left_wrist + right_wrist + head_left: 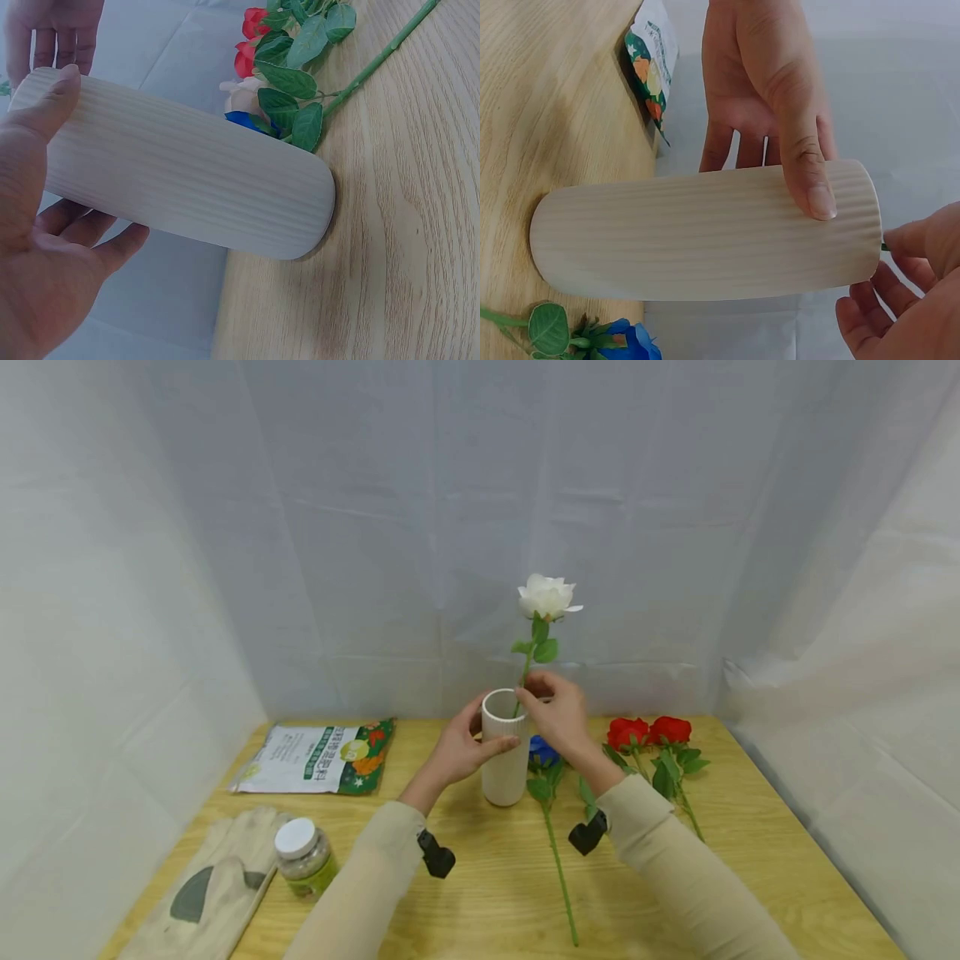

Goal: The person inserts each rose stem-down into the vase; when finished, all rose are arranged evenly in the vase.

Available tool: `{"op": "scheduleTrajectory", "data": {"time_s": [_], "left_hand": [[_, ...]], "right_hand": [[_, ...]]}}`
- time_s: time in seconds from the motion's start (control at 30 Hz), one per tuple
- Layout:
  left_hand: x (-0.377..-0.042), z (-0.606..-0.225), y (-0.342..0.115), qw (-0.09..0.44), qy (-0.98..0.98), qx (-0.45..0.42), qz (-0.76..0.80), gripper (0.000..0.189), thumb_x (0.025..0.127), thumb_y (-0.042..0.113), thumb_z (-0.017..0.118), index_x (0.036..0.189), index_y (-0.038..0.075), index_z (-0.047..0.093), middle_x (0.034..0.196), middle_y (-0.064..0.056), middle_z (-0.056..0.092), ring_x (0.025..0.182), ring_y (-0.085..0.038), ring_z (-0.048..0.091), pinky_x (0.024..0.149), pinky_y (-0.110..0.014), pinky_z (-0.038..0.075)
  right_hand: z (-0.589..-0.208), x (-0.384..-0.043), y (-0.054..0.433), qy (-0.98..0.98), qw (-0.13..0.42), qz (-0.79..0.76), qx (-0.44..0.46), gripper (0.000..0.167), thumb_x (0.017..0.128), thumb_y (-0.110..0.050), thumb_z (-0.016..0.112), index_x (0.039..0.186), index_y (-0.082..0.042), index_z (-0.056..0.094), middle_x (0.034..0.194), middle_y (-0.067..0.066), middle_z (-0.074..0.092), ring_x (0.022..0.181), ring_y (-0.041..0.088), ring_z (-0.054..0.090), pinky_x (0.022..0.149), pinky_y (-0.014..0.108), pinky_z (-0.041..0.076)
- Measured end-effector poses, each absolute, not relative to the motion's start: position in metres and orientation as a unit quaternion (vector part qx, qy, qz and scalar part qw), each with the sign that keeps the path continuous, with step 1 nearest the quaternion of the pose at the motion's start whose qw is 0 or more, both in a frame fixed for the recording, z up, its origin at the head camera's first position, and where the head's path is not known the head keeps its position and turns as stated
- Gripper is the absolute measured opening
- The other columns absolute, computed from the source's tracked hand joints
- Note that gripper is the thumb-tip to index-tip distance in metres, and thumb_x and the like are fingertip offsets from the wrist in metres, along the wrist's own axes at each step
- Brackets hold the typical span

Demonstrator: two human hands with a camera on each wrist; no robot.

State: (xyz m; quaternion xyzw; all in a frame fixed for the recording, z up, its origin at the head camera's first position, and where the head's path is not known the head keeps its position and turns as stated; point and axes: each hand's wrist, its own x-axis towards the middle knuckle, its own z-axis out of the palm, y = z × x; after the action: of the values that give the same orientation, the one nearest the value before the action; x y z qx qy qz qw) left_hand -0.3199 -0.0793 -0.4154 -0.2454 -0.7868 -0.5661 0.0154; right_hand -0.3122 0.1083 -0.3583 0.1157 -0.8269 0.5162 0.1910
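A white ribbed vase [504, 772] stands upright on the table. My left hand [459, 745] grips its upper part, thumb across the near side and fingers round the far side, as the right wrist view shows. Above the mouth, my right hand [558, 714] pinches the green stem of a white rose [546, 597] between thumb and fingers. The stem's lower part is inside the vase, its end hidden by the wall; the bloom points up. Just right of the vase lies a blue rose [544, 750], its stem towards me.
Two red roses [649, 732] lie further right; a pale bloom [244, 96] shows beside them in the left wrist view. On the left are a printed bag [318, 758], a white-lidded jar [306, 858] and work gloves [213, 885]. Pale sheets hang around the table [480, 893].
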Motion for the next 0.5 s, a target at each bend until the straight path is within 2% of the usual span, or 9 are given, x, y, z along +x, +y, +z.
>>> {"op": "scheduleTrajectory", "data": {"time_s": [0.5], "left_hand": [[-0.3198,-0.4143,-0.0772,0.019,-0.786,-0.246,-0.567,0.075,0.096,0.02,0.08,0.161,0.021,0.041,0.151,-0.012,0.057,0.141,-0.035,0.056,0.111,-0.059,0.051]], "right_hand": [[-0.3602,-0.3085,0.1106,-0.853,0.145,0.491,0.104,0.039,0.097,-0.021,0.075,0.129,0.001,0.073,0.125,0.022,0.074,0.114,0.038,0.071,0.092,0.051,0.062]]}}
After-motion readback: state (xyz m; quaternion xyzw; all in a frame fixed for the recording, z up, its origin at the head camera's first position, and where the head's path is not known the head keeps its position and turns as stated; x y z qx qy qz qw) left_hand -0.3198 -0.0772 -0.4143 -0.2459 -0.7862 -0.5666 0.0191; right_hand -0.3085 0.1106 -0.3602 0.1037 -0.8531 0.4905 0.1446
